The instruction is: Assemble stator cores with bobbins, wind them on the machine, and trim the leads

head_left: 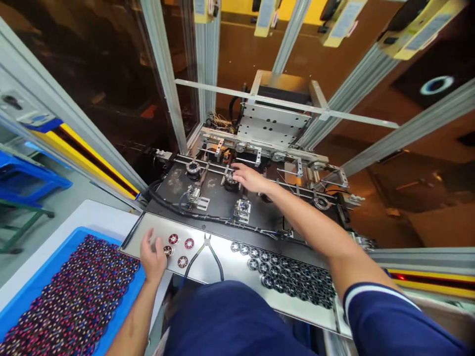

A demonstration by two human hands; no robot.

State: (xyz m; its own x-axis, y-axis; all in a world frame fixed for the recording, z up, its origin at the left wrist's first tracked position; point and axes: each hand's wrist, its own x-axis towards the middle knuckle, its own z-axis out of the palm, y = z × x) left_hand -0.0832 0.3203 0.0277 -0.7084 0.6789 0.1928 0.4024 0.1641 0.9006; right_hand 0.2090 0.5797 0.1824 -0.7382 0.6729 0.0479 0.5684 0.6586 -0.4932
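Note:
My right hand reaches across to the second round fixture on the black machine bed, its fingers curled down onto a ring-shaped motor part. The fingers cover much of that part. Over the left end of the metal tray, my left hand is held with thumb and fingers apart and nothing visible between them. Beside it lie several small motor stators with red and copper-coloured windings. Wire cutters rest with handles spread towards me. Many dark spoked rings stand in rows farther right.
A blue bin full of red and dark stators stands at lower left. Other round fixtures and small brackets line the machine bed. Yellow light-curtain bars and aluminium posts frame the opening. A metal bar crosses behind.

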